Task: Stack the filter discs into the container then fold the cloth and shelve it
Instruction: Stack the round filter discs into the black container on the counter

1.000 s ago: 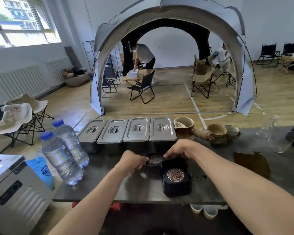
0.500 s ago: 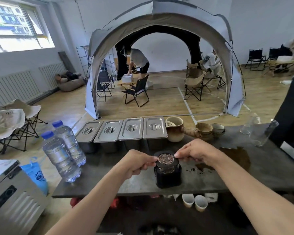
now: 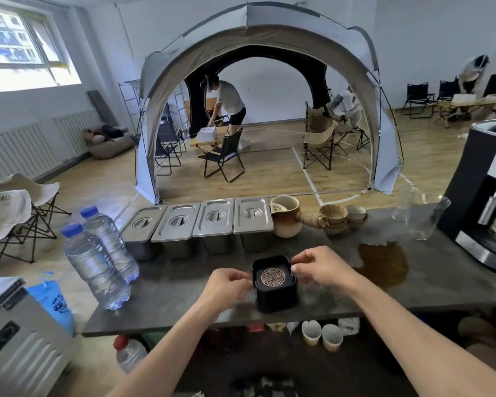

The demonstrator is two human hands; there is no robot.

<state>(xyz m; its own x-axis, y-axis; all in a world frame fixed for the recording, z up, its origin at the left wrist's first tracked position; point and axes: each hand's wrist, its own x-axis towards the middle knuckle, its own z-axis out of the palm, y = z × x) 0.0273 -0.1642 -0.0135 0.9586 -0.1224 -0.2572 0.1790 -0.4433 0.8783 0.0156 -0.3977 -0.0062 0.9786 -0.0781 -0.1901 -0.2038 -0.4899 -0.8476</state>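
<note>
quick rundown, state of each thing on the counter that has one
black container: open, upright
filter disc: flat inside container, near the top
four steel pans: lids on
two water bottles: capped, upright
glass beaker: looks empty
left hand: at container's side
right hand: at container's rim

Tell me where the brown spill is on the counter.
In the head view the brown spill lies on the grey counter, right of the black container and the right hand, in front of the clear glass pitcher.
</note>
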